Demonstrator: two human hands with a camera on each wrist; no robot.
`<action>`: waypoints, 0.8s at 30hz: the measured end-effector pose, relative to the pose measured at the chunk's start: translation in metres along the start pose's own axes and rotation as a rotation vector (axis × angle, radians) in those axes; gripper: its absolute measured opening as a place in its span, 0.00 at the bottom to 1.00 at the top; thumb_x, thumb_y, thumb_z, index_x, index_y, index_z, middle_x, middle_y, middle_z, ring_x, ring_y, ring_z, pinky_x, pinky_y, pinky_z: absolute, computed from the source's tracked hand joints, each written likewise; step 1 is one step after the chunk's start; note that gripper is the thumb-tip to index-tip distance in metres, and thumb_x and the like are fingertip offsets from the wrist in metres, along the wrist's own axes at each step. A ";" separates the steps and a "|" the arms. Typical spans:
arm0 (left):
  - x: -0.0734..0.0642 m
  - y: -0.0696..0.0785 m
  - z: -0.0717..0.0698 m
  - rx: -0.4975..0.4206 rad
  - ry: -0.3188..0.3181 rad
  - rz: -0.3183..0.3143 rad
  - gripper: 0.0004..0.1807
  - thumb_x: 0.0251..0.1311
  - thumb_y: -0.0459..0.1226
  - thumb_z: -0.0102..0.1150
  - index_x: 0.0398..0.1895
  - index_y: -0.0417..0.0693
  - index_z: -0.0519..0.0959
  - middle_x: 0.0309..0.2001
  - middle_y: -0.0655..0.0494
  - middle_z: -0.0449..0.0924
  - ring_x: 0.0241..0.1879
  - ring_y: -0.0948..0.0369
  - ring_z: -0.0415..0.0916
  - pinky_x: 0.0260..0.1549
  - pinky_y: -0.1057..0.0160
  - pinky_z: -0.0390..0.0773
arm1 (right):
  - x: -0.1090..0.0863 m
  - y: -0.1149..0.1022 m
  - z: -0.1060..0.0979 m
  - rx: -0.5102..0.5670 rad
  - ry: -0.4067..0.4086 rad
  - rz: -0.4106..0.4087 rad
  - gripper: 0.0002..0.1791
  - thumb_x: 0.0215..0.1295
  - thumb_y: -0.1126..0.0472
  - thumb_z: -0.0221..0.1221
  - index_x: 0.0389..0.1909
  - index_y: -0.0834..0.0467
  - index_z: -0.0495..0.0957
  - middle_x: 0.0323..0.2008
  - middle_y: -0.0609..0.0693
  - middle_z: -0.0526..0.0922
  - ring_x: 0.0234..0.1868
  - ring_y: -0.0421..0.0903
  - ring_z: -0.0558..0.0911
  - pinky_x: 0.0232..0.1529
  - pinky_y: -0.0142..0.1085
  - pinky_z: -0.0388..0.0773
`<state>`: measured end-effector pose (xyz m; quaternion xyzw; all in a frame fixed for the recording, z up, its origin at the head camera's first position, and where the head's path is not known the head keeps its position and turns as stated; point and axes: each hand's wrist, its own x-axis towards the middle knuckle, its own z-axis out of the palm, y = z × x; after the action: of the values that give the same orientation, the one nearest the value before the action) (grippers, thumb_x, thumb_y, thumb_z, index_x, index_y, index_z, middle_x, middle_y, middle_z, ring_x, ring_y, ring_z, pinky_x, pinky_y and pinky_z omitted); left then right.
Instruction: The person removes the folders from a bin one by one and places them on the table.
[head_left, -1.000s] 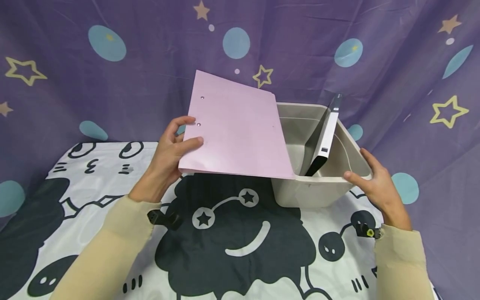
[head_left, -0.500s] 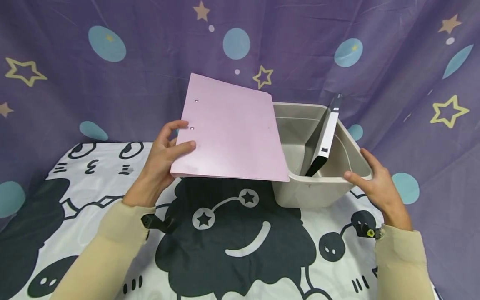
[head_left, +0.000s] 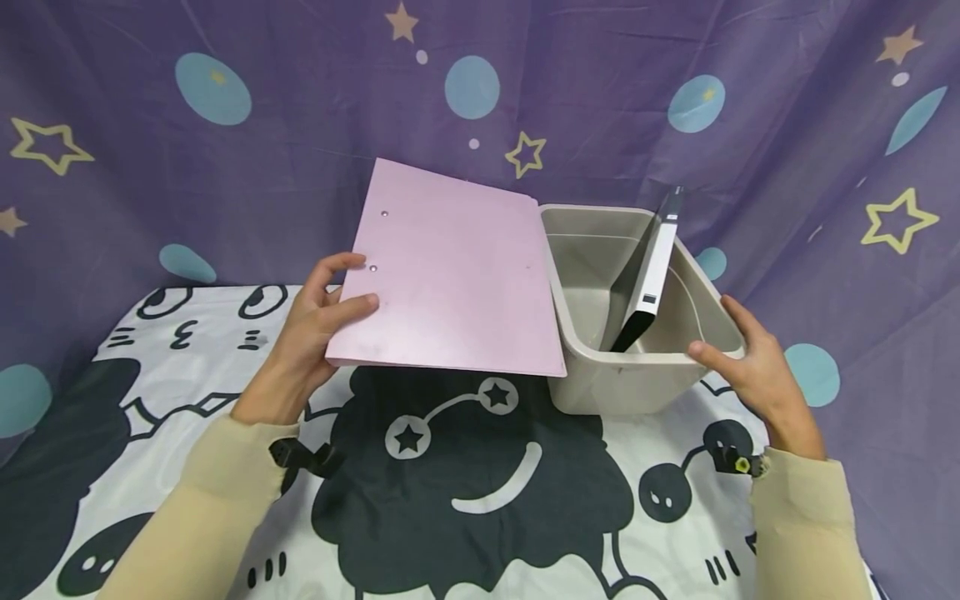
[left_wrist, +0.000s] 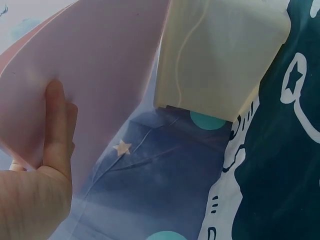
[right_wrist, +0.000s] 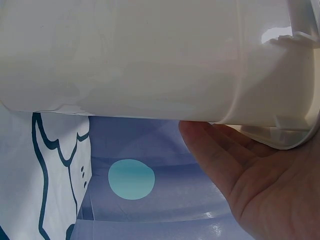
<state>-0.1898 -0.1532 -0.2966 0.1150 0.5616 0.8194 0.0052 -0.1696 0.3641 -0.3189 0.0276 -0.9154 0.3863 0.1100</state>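
I find the left hand (head_left: 309, 329) gripping the pink folder (head_left: 450, 275) at its left edge, thumb on one face, fingers (left_wrist: 55, 115) against the other. The folder is raised over the far part of the worktop (head_left: 480, 533), immediately left of the grey bin (head_left: 630, 387); contact there I cannot confirm. The right hand (head_left: 767, 379) grips the bin's near right corner. Inside leans a black-and-white binder (head_left: 657, 267).

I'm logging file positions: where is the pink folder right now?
In the head view, the pink folder is slightly left of centre, held at its left edge by the left hand, just left of the plastic bin.
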 end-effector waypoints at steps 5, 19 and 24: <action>-0.003 -0.003 -0.004 -0.014 0.004 -0.012 0.28 0.58 0.24 0.58 0.59 0.54 0.66 0.48 0.46 0.75 0.31 0.55 0.84 0.23 0.60 0.82 | 0.001 0.000 0.000 -0.001 -0.001 -0.008 0.47 0.61 0.51 0.62 0.76 0.49 0.46 0.67 0.63 0.63 0.58 0.58 0.67 0.45 0.30 0.64; -0.008 -0.021 -0.010 0.009 0.009 -0.011 0.27 0.59 0.24 0.57 0.58 0.55 0.66 0.49 0.48 0.76 0.31 0.55 0.84 0.22 0.59 0.82 | 0.000 0.000 0.000 -0.002 0.004 -0.011 0.47 0.61 0.50 0.62 0.76 0.51 0.47 0.66 0.64 0.63 0.58 0.58 0.67 0.45 0.30 0.64; -0.010 -0.027 -0.012 0.018 0.019 -0.014 0.28 0.59 0.24 0.58 0.59 0.55 0.66 0.50 0.48 0.76 0.32 0.55 0.84 0.22 0.59 0.82 | 0.001 0.001 0.000 0.003 0.000 -0.010 0.47 0.61 0.50 0.62 0.76 0.51 0.46 0.67 0.63 0.62 0.58 0.59 0.67 0.45 0.30 0.64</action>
<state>-0.1852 -0.1557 -0.3273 0.1036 0.5695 0.8154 0.0045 -0.1703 0.3641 -0.3194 0.0322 -0.9146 0.3872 0.1120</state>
